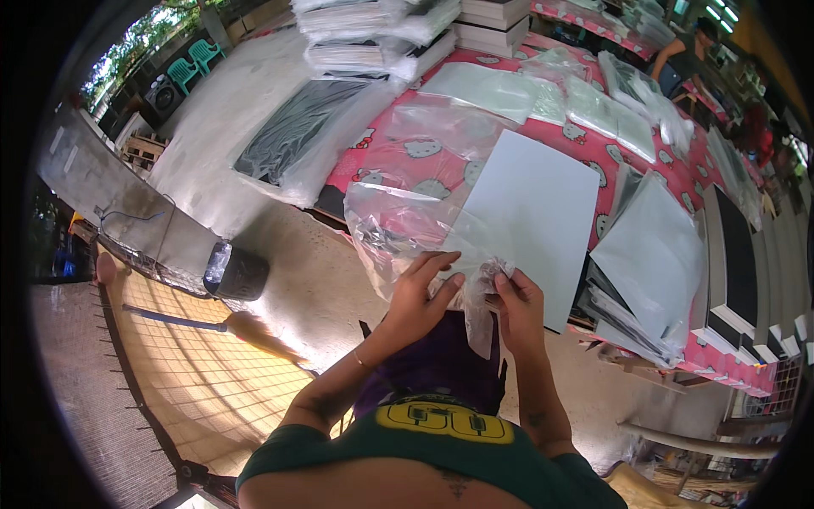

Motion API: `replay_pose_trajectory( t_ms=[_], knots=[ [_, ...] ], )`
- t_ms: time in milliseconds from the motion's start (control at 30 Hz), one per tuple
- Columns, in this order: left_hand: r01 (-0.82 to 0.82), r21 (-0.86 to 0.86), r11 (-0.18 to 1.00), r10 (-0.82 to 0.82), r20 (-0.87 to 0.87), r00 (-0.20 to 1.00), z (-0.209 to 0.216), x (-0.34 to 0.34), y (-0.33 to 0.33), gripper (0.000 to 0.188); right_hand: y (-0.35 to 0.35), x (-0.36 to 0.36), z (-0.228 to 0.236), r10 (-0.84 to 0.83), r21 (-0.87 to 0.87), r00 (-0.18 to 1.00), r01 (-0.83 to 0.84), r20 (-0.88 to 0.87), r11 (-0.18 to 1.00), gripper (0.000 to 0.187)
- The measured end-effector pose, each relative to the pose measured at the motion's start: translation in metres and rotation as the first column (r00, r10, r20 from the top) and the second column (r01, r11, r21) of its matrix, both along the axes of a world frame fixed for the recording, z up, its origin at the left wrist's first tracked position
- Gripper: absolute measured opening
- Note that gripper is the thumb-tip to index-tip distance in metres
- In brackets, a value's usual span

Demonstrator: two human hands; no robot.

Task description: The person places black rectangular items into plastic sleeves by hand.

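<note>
Both grips are closed on a clear plastic bag (407, 225): its near edge is pinched by the left hand (420, 297) and the right hand (517, 310). A pale grey sheet (530, 216) is lain against it at the near edge of the pink patterned tabletop (381, 157), with more bagged sheets (653, 254) stacked to the right.

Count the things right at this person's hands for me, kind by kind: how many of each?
Hands: 2, left hand and right hand
Clear plastic bag, pinched at its edge by both hands: 1
Pale grey flat sheet beside it: 1
Total: 4
</note>
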State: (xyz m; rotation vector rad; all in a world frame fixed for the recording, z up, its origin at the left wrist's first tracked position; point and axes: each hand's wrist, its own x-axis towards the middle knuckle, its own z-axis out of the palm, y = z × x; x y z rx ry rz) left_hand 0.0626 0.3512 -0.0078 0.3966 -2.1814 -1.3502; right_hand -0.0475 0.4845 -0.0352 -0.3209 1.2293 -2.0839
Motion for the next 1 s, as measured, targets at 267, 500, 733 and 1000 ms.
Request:
replay_pose_trajectory(
  t_ms=[267,500,733,1000],
  knots=[
    [-0.083,0.143,0.986,0.098,-0.101,0.990,-0.030,0.001,-0.009,0.013,-0.011,0.022,-0.016,-0.039,0.101,0.970,0.065,-0.239,0.993,0.011],
    [-0.115,-0.332,0.936,0.002,-0.323,0.946,-0.022,0.008,-0.032,0.019,-0.011,0.039,0.007,-0.003,-0.155,0.998,0.012,0.057,0.988,0.020],
    [0.175,-0.458,0.872,-0.180,0.033,0.983,-0.017,0.024,-0.080,0.022,0.044,0.003,0.030,0.113,-0.178,0.991,-0.100,0.066,0.979,0.048],
    [0.297,-0.665,0.685,-0.158,0.262,0.952,0.053,-0.019,-0.060,0.036,0.042,-0.009,0.099,0.507,0.536,0.240,0.605,-0.828,0.589,0.021]
  ],
)
